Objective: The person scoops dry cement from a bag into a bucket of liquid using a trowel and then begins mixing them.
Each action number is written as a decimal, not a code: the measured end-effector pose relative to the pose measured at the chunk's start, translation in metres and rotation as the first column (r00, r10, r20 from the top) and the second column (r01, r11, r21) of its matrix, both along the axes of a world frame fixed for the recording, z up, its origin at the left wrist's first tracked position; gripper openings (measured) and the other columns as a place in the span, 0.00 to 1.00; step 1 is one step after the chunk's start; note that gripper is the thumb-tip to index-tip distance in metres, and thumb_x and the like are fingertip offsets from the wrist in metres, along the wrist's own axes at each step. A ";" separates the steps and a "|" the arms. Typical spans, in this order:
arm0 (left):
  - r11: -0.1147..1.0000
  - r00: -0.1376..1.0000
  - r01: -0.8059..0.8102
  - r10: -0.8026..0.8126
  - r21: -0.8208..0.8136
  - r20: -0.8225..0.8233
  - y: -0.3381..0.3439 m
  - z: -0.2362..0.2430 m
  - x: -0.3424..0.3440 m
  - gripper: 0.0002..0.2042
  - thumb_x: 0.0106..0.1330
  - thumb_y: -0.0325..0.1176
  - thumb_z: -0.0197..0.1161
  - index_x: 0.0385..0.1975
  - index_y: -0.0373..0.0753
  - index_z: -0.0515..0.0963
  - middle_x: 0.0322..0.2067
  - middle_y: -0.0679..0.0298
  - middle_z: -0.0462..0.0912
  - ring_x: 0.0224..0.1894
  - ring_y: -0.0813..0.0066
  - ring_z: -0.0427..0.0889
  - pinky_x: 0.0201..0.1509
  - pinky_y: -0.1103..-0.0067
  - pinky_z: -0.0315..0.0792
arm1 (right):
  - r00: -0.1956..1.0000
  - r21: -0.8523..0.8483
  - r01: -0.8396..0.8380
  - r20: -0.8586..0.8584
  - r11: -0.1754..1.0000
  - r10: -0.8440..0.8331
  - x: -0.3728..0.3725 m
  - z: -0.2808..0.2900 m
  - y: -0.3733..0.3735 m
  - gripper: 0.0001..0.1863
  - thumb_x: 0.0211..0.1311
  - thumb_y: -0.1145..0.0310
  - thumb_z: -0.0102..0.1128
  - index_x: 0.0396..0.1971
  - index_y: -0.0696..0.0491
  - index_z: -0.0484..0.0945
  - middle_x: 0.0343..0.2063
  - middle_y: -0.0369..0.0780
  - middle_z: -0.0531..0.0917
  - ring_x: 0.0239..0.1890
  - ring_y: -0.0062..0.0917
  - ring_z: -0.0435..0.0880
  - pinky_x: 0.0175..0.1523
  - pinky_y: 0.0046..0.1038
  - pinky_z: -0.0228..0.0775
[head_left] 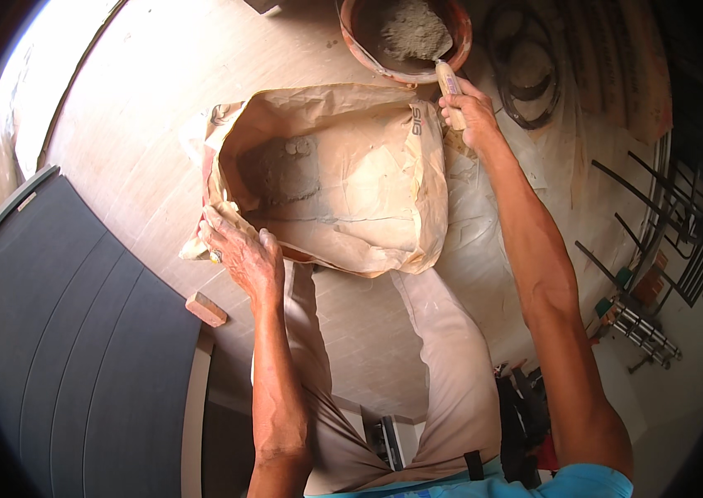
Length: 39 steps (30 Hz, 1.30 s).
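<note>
A large brown paper sack (360, 183) gapes open in front of my legs, with some grey powder (285, 170) lying inside it. The fingers of my left hand (242, 256) are closed on the sack's near left rim. Beyond the sack's far right corner, my right hand (474, 114) grips the wooden handle of a trowel (449, 90). The trowel's blade reaches over a reddish-brown bucket (355, 40) and is mostly hidden by a heap of grey powder (414, 31). Whether that heap rests on the blade or in the bucket, I cannot tell.
A dark grey panel, probably a door (78, 349), fills the left side, with a small brick-like block (206, 309) by its edge. A black coiled hose (526, 66) lies right of the bucket. Dark metal bars (659, 199) stand at the far right. Clear plastic sheeting (472, 224) covers floor beside the sack.
</note>
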<state>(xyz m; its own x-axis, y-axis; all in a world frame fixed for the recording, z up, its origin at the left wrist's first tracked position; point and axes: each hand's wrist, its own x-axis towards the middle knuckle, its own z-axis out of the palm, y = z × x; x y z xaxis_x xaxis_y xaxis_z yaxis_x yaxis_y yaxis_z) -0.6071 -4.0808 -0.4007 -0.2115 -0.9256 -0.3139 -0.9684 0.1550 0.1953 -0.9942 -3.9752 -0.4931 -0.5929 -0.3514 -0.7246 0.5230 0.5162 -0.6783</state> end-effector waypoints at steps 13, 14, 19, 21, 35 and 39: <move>1.000 1.000 -0.016 0.016 -0.017 -0.005 -0.001 0.000 -0.003 0.46 0.51 0.23 0.64 0.71 0.28 0.46 0.63 0.30 0.56 0.69 0.34 0.54 0.72 0.53 0.54 | 0.988 0.157 -0.093 -0.110 0.983 0.111 -0.011 0.001 -0.002 0.29 0.51 0.78 0.64 0.57 0.50 0.79 0.28 0.36 0.82 0.20 0.16 0.72 0.22 0.19 0.65; 1.000 1.000 -0.018 0.017 -0.014 -0.002 -0.002 0.001 -0.004 0.46 0.51 0.23 0.64 0.71 0.28 0.46 0.63 0.30 0.56 0.69 0.34 0.54 0.72 0.53 0.54 | 0.981 0.208 -0.089 -0.149 0.974 0.121 -0.011 0.000 -0.002 0.28 0.51 0.78 0.64 0.57 0.49 0.80 0.28 0.36 0.82 0.20 0.16 0.72 0.23 0.19 0.65; 1.000 1.000 -0.022 0.022 -0.008 -0.018 -0.002 0.002 -0.004 0.45 0.51 0.23 0.63 0.71 0.28 0.46 0.63 0.29 0.56 0.69 0.34 0.54 0.72 0.53 0.54 | 0.950 0.286 -0.133 -0.237 0.949 0.205 -0.021 -0.001 0.002 0.28 0.50 0.77 0.65 0.55 0.45 0.82 0.34 0.37 0.85 0.26 0.19 0.78 0.29 0.23 0.71; 1.000 1.000 -0.020 0.020 -0.006 -0.019 -0.002 0.001 -0.004 0.45 0.51 0.23 0.63 0.71 0.28 0.46 0.63 0.30 0.56 0.69 0.34 0.54 0.72 0.53 0.54 | 0.921 0.307 -0.166 -0.291 0.937 0.258 -0.023 0.002 -0.002 0.28 0.49 0.77 0.66 0.55 0.45 0.82 0.37 0.38 0.87 0.29 0.21 0.81 0.34 0.25 0.74; 0.999 0.999 -0.031 0.030 -0.016 -0.029 -0.001 0.000 -0.003 0.46 0.51 0.23 0.63 0.72 0.29 0.46 0.62 0.29 0.57 0.69 0.33 0.53 0.72 0.53 0.53 | 0.639 0.568 -0.308 -0.471 0.763 0.608 -0.047 0.018 -0.015 0.30 0.47 0.70 0.66 0.55 0.35 0.81 0.44 0.39 0.87 0.48 0.35 0.86 0.53 0.34 0.75; 0.998 0.999 -0.032 0.032 -0.045 -0.012 0.000 -0.002 -0.002 0.46 0.51 0.23 0.62 0.72 0.30 0.45 0.62 0.29 0.57 0.69 0.33 0.53 0.72 0.52 0.54 | 0.516 0.720 -0.263 -0.458 0.643 0.724 -0.037 0.050 -0.032 0.31 0.49 0.69 0.65 0.58 0.35 0.79 0.50 0.39 0.86 0.52 0.37 0.84 0.57 0.34 0.72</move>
<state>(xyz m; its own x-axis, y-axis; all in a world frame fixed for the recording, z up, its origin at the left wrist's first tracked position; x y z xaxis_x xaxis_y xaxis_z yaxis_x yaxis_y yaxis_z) -0.6092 -4.0805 -0.4031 -0.1844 -0.9453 -0.2692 -0.9709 0.1327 0.1992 -1.0307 -4.0068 -0.4427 -0.8045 -0.4729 -0.3594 -0.4185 0.8807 -0.2220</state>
